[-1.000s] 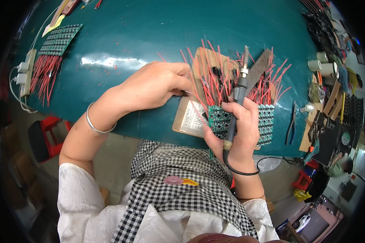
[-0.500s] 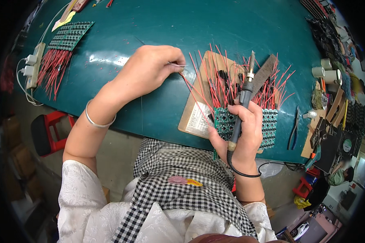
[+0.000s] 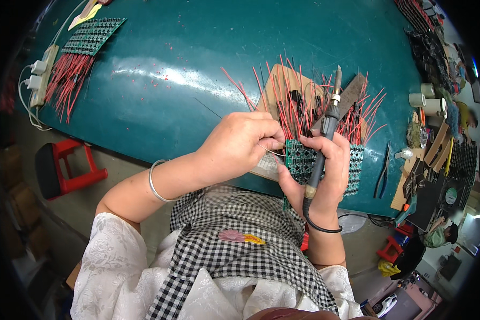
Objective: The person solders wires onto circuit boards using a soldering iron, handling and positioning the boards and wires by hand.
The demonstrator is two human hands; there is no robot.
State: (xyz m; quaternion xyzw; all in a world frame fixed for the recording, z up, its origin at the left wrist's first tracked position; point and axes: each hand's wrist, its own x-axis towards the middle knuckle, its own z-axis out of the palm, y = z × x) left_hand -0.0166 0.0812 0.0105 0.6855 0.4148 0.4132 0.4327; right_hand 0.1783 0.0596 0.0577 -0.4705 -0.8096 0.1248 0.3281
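Note:
My left hand is closed in a pinch on a thin silvery solder wire, at the left edge of a green circuit board panel. A thin dark strand trails out behind this hand. In my right hand rests a soldering iron, its tip pointing up and away from the panel. The right thumb and fingers also lie against the panel. Red wires fan out from the panel's far side, over a brown clipboard and a flat grey-brown bar.
Another panel with red wires lies at the far left, beside a power strip. Blue-handled pliers and white spools are on the right. A red and black stool stands below the table's left edge.
My left hand has moved right and nearer, from the open table to the panel's left edge. Red wires near it now lie further left. The right hand with the soldering iron has barely shifted.

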